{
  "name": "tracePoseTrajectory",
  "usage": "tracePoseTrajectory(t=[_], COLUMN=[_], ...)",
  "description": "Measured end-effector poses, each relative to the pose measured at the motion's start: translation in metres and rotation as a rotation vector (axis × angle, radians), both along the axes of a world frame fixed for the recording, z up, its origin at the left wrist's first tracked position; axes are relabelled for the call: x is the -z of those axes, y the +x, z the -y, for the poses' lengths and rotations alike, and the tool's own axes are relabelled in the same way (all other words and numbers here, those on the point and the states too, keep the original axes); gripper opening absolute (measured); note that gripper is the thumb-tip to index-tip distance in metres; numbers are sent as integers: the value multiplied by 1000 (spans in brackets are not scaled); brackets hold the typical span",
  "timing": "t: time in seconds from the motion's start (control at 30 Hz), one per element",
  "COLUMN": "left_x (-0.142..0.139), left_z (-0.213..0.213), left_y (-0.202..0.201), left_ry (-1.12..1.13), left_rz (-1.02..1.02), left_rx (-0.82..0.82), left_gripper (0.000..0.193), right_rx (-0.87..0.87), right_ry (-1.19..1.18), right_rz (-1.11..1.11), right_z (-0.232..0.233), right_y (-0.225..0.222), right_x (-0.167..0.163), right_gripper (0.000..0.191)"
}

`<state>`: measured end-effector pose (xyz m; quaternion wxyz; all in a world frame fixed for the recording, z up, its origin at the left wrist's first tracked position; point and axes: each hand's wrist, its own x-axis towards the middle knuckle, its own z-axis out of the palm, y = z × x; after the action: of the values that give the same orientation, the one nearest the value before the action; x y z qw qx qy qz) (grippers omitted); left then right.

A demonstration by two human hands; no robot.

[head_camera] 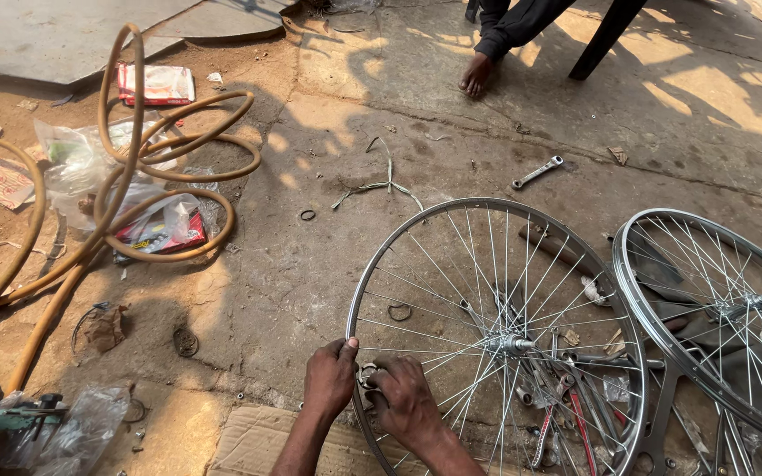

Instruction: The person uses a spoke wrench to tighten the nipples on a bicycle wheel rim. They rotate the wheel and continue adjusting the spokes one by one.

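Near side of the ground, both hands work the wheel (496, 339) rim; left hand (330, 379) pinches it, right hand (406, 401) closes on a small tool (367, 376); spoke adjusting, likely; next, steady turning.

Both hands (372, 388) on wheel rim (416, 220)

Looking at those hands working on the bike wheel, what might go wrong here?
Both hands, left hand and right hand, pinch something small at the wheel rim; fingers might slip between the thin spokes. The small piece in their grip could drop into the dirt. The second wheel overlaps close by and might snag.
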<state>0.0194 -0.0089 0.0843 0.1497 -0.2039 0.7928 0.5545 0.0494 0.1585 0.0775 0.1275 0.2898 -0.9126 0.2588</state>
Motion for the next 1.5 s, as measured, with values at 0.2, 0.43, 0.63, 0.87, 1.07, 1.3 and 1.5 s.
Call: tracePoseTrajectory(t=[0.2,0.43,0.63,0.87,1.07,1.3,1.5], left_x=[3,13,10,17,23,17,12], left_z=[8,5,5,1,3,2,3], left_y=[-2,-2,-2,-2,-4,-3,-3], left_ry=[189,60,278,304,240,133,24], left_rz=[265,-2,112,43,24,-28,-48], left_rx=[59,-10,-137,-142,-151,-130,-92], left_gripper=[51,50,43,43,46,46,46], right_rx=[270,100,186,163,21,190,36], right_ry=[-185,44,146,41,-189,574,-272], right_rz=[-7,211,441,840,649,747,798], right_z=[-28,-33,-18,2,-6,22,0], right_y=[3,8,-26,-43,-35,-47,-43], right_x=[-9,-7,-12,-14,-3,2,-3], right_gripper=[14,14,14,19,20,21,16])
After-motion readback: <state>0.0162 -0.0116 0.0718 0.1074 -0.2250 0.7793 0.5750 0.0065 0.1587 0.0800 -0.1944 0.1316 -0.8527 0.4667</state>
